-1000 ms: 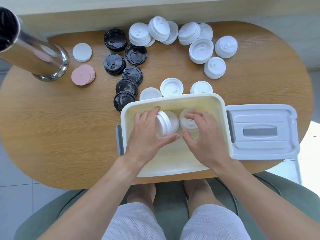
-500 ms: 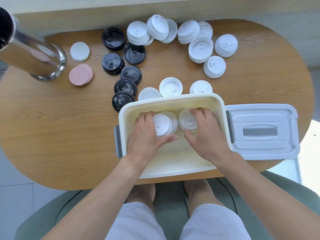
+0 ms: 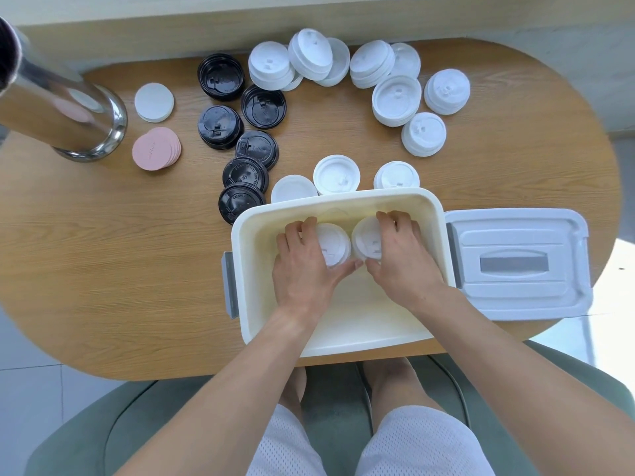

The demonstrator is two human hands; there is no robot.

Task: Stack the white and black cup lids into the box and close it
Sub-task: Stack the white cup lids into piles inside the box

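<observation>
Both hands down inside the open cream box (image 3: 343, 334) at lower centre. Left hand (image 3: 304, 269) curled round a white lid stack (image 3: 332, 245), fingers over its far edge; right hand (image 3: 405, 259) wrapped likewise round a second white stack (image 3: 367, 240), the two stacks side by side, nearly touching. Box lid (image 3: 519, 262) flat on the tabletop (image 3: 120, 269) just right of the box. Farther up: black lids (image 3: 245, 173) left of centre, loose white lids (image 3: 395, 97) across the top.
</observation>
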